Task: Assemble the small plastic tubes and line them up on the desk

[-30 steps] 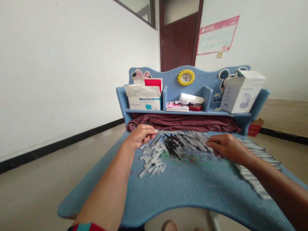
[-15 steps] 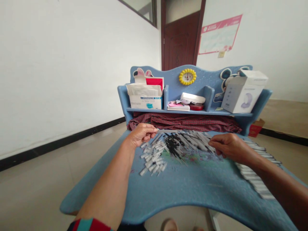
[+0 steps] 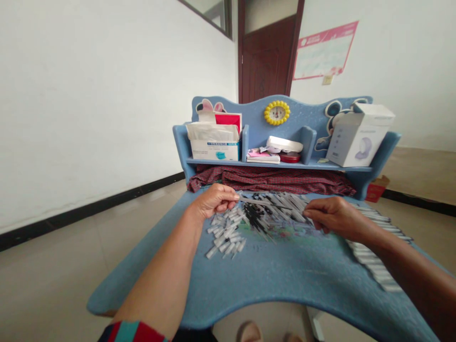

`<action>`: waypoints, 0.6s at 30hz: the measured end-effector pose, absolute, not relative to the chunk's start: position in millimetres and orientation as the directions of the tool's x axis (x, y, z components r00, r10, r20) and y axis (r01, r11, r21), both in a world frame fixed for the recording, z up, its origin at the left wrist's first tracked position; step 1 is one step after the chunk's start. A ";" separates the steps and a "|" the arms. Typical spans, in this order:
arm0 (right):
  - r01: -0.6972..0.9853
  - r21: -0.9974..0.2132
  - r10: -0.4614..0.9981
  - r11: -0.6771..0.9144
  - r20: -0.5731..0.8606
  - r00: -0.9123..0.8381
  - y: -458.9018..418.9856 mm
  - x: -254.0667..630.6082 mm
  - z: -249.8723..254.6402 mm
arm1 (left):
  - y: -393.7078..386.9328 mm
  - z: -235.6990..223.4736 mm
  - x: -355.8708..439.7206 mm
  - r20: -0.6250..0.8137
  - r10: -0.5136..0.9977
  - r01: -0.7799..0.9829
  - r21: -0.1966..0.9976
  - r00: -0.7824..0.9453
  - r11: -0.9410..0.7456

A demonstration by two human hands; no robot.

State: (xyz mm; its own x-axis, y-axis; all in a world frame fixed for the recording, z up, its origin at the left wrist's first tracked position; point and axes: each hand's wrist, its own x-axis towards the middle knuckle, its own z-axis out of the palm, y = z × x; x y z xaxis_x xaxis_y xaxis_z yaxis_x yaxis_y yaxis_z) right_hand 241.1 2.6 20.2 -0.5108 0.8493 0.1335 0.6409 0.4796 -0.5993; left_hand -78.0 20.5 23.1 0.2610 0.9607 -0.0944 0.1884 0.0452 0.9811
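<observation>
My left hand (image 3: pixel 215 199) is closed in a pinch on a thin clear pen barrel (image 3: pixel 256 201) that points right over the blue desk (image 3: pixel 278 275). Below it lies a heap of small white pen caps (image 3: pixel 226 235). A pile of black refills (image 3: pixel 254 216) sits in the middle, with several clear barrels (image 3: pixel 285 204) beside it. My right hand (image 3: pixel 333 216) rests with its fingers closed at the right edge of that pile; what it holds I cannot make out. A row of finished pens (image 3: pixel 377 247) lies under my right forearm.
The desk's blue hutch (image 3: pixel 313 137) holds a box of masks (image 3: pixel 213 142), a yellow clock (image 3: pixel 277 114), booklets and a white carton (image 3: pixel 358 135). A red checked cloth (image 3: pixel 274 180) lies under the shelf. A brown door (image 3: pixel 267 59) stands behind; bare floor lies at the left.
My left hand has shifted a little right and down with the barrel, closer to the black refills. My right hand has barely moved.
</observation>
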 end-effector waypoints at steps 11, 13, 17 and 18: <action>0.313 -0.833 0.830 0.456 0.272 -0.486 5.4 187.0 23.1 | 20.1 15.7 -59.2 -0.097 0.914 0.000 0.994 0.395 0.105; 0.259 -0.855 0.831 0.449 0.293 -0.474 8.1 181.0 22.8 | 20.7 16.4 -61.5 -0.072 0.920 -0.045 0.994 0.385 0.097; 0.149 -0.924 0.855 0.352 0.254 -0.452 23.4 173.9 12.1 | 24.4 15.9 -67.2 -0.049 0.941 -0.114 0.989 0.336 0.093; 0.159 -0.932 0.868 0.327 0.230 -0.440 28.3 172.5 8.2 | 25.8 15.0 -68.5 -0.053 0.947 -0.124 0.988 0.317 0.097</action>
